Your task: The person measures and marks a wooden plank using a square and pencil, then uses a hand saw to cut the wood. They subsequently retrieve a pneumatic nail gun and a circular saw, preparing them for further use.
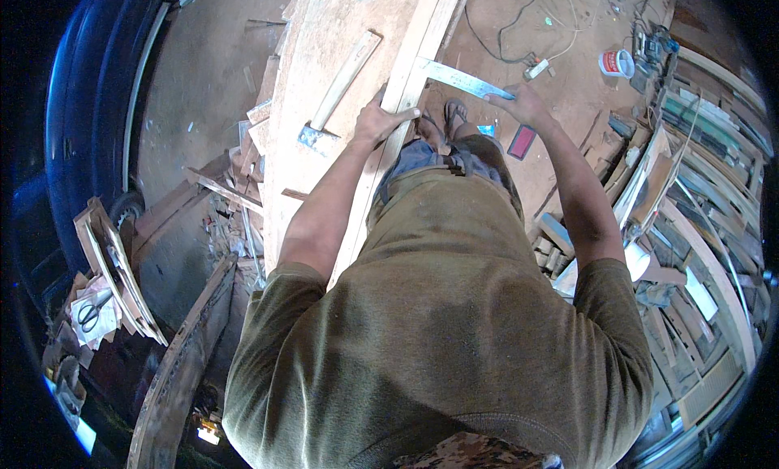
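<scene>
My left hand [381, 118] grips the edge of a long pale wooden board [410, 59], fingers wrapped over its side and thumb across the top. My right hand [521, 104] is closed on the near end of a flat metal blade [462, 78], perhaps a saw, whose far end lies against the board. A tool with a wooden handle [351, 67] and broad metal head [315, 138] rests on the plywood top [312, 201] beside the board. Between my hands, below, my sandalled feet show on the floor.
A dark blue vehicle [81, 120] stands left, near scrap wood [114, 266]. Right are stacked offcuts [698, 225], power tools [649, 59], a white bucket [613, 62], cables with a socket strip [535, 70], and a red-and-dark rectangular object [521, 142] on the floor.
</scene>
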`<state>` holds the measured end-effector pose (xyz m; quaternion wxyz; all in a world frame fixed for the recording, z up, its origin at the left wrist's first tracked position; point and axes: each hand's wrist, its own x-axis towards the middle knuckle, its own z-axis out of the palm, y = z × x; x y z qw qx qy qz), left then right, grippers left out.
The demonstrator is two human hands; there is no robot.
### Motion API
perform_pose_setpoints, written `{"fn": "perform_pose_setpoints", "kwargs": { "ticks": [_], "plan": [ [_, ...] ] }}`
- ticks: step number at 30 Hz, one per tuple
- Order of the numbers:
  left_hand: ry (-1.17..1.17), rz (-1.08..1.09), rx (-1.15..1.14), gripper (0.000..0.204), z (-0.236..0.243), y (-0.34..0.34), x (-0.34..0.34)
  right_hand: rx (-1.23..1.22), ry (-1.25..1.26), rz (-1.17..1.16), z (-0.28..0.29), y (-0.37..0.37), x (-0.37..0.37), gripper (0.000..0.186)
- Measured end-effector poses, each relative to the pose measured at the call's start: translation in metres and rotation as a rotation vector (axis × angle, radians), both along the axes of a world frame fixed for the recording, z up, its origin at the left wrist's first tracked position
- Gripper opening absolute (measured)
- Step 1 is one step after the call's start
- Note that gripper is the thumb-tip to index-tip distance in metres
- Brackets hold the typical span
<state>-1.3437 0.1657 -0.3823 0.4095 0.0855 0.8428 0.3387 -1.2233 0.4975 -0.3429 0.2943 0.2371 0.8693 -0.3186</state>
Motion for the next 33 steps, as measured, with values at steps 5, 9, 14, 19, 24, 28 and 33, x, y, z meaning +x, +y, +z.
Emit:
{"fn": "perform_pose_setpoints", "kwargs": {
  "ticks": [5, 9, 14, 19, 24, 28, 33],
  "plan": [
    [0.167, -0.031, -0.121, 0.106, 0.008, 0.013, 0.004, 0.015, -0.001, 0.027, 0.011, -0.005, -0.003, 0.065],
    [0.439, 0.061, -0.165, 0.095, -0.001, 0.034, 0.017, 0.009, -0.001, 0.006, 0.006, -0.003, 0.001, 0.066],
    [0.360, 0.083, -0.190, 0.094, 0.002, 0.041, 0.015, 0.021, -0.004, -0.002, 0.012, -0.004, -0.003, 0.065],
    [0.340, 0.071, -0.239, 0.095, -0.003, 0.041, 0.013, 0.000, 0.030, 0.006, 0.013, -0.001, -0.003, 0.062],
    [0.354, 0.072, -0.224, 0.094, 0.002, 0.044, 0.012, -0.008, 0.051, 0.010, 0.004, 0.002, 0.000, 0.063],
    [0.368, 0.070, -0.216, 0.094, -0.004, 0.041, 0.014, -0.005, 0.028, 0.002, 0.005, 0.000, 0.000, 0.064],
    [0.431, 0.061, -0.215, 0.093, -0.003, 0.042, 0.017, -0.034, 0.022, -0.009, -0.003, 0.001, 0.003, 0.064]
  ]
}}
